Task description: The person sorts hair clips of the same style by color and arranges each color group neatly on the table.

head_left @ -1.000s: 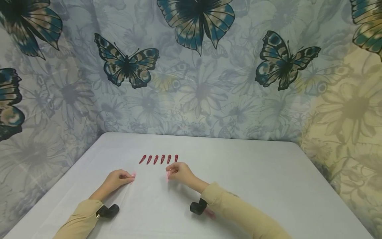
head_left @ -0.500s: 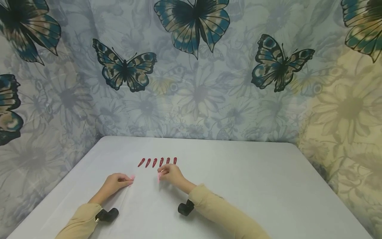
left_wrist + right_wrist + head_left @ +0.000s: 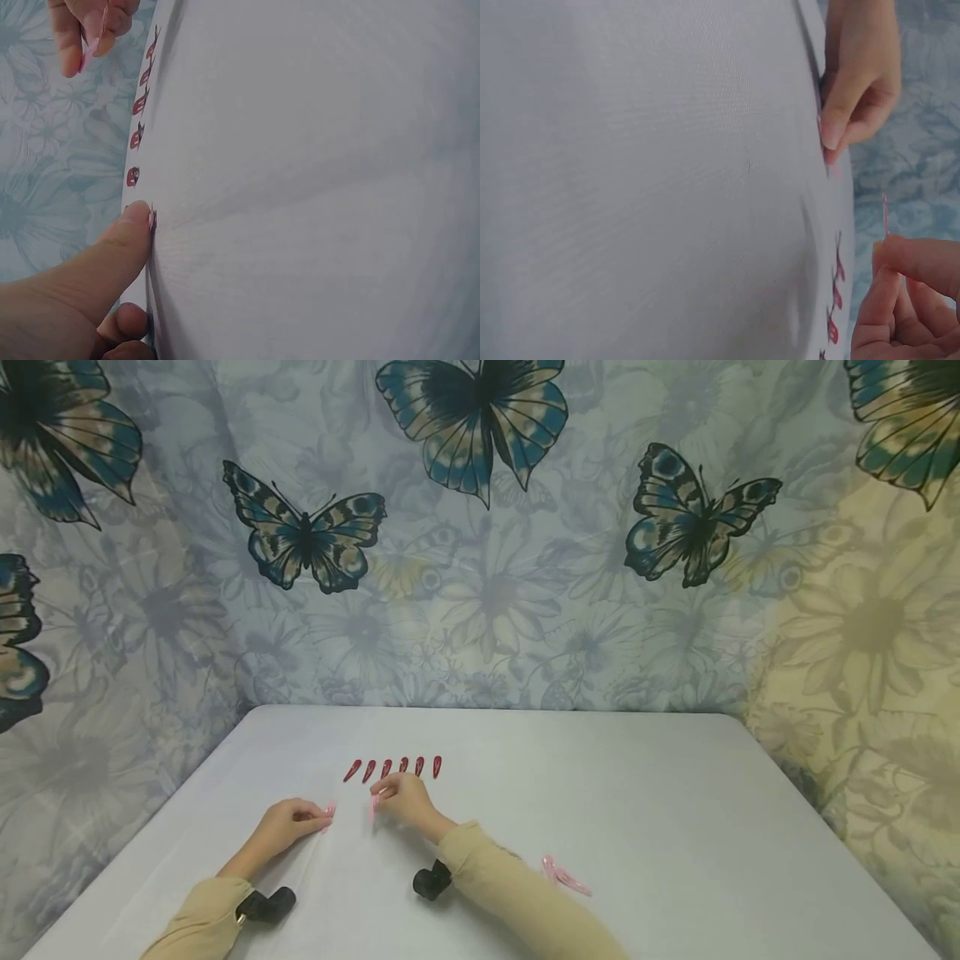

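Note:
My right hand pinches a pink snap hair clip between thumb and fingertips, held above the white table. In the right wrist view that clip points up from the fingertips. On the table to the left, the thumb and fingers of my left hand pinch another pink clip, most of it covered by them. Beyond both hands lies a slanted row of several dark red snap clips; the right hand overlaps part of it in the head view.
Two more pink clips lie touching or crossing on the table, right of my right sleeve. A butterfly-patterned cloth hangs behind the table's far edge. Each wrist carries a black camera.
My right hand has moved left with its pink clip, toward the left hand. The sleeve's shift uncovers the pink clips on the right. The left hand stays in place on its clip.

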`<state>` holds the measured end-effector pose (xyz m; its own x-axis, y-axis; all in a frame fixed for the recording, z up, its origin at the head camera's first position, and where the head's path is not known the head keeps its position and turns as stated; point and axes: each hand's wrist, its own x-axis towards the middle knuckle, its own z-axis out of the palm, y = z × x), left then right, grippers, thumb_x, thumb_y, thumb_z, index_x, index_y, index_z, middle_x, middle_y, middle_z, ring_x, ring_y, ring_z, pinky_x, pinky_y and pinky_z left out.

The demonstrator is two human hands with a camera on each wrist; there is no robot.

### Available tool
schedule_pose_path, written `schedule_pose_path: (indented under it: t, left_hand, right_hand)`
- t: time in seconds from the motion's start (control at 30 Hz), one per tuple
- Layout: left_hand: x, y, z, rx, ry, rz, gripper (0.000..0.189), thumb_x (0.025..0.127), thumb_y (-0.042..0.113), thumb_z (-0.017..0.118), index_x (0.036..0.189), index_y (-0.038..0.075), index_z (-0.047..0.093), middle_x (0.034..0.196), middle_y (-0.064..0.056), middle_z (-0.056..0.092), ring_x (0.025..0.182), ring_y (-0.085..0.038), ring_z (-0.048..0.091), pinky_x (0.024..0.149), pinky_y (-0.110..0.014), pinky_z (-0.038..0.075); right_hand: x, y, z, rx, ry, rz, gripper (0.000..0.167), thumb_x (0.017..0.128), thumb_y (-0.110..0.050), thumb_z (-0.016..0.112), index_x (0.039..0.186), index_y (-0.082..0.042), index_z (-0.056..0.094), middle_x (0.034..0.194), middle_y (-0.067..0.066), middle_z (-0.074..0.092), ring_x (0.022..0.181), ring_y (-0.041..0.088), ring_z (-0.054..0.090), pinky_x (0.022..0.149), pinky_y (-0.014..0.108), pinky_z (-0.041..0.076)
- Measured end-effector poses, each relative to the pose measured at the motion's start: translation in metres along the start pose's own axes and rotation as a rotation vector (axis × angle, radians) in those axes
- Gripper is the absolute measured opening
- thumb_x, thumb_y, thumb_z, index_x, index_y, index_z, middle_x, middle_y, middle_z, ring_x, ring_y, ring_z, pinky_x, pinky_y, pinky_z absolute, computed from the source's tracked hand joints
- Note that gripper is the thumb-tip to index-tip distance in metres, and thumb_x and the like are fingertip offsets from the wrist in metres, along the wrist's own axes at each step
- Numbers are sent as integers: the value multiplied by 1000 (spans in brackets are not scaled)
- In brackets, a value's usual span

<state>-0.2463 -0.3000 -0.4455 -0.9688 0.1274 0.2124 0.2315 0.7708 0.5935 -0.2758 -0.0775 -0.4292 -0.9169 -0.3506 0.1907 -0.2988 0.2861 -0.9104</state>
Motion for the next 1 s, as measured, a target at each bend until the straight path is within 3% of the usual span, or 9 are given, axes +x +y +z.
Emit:
schedule_pose_path:
  t: [0.6,1.0]
  left_hand:
    - [-2,-3,1,-18,38,21,10,72,14,74,69,8,67,68,4,58,62,-10,44,58,-28,38]
    - [1,-4,2,-4,52,32,9,71,14,75,70,8,68,72,0,61,65,-12,49,61,-30,40]
  right_hand:
    - [7,1,33,25,109,39,14,66,11,67,77,2,67,56,-2,55,48,3,46,46,18,39]
    - [8,9,41,-16,142,-83,15,63,9,72,75,0,68,61,3,62,53,3,53,52,17,41]
